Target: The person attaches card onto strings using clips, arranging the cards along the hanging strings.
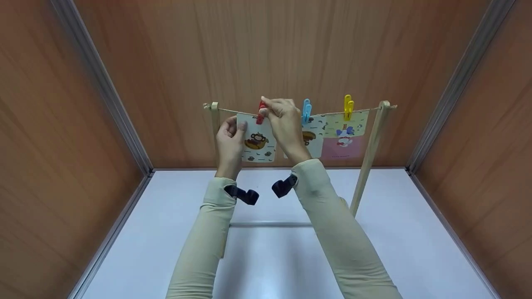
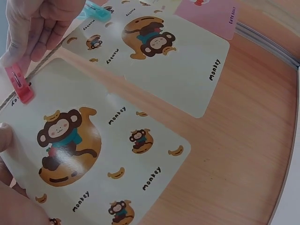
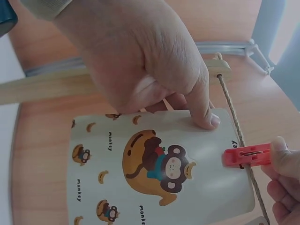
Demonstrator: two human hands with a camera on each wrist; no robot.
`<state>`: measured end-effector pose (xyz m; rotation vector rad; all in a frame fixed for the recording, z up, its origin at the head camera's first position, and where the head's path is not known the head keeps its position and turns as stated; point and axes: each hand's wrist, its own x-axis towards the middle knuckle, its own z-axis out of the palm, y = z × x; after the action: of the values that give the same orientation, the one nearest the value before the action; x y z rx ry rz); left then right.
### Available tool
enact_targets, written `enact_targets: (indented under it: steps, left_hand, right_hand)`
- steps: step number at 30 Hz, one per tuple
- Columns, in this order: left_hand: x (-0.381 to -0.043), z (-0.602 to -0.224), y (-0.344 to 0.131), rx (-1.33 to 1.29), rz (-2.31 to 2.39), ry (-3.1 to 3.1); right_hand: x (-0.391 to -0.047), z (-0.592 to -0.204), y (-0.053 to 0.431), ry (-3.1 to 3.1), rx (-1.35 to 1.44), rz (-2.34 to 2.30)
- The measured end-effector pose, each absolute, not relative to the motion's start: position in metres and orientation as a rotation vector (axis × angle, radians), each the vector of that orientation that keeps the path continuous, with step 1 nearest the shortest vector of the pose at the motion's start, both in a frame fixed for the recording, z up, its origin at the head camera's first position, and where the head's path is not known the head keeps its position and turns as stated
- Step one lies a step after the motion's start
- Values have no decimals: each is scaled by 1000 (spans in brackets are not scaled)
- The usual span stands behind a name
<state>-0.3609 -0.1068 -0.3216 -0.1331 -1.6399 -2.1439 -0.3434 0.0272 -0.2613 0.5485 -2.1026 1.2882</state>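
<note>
In the head view, my left hand (image 1: 230, 141) pinches the left edge of a white monkey card (image 1: 257, 151), thumb on the front and fingers behind. A red clothespin (image 3: 243, 155) sits on the card's top edge at the twine (image 3: 230, 102). My right hand (image 1: 286, 122) grips the clothespin's handle end between thumb and fingers. Its jaws lie over the card and twine. Just right hangs a second monkey card (image 2: 187, 61), printed upside down, partly hidden by my right hand in the head view, under a blue clothespin (image 1: 306, 111).
A yellow clothespin (image 1: 348, 108) holds a green and pink card (image 1: 343, 149) farther right. The twine runs between a left wooden post (image 1: 214, 109) and a right wooden post (image 1: 371, 155). Behind stands a wood-grain panel (image 1: 266, 50); below lies a white surface (image 1: 415, 232).
</note>
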Motion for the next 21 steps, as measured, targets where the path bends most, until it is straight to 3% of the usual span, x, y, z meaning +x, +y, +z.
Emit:
enact_targets:
  steps: [21]
  left_hand:
    - [-355,-327,-112,-162,-2108,-1737]
  right_hand:
    - [-343,-270,34,-2172,567,1230]
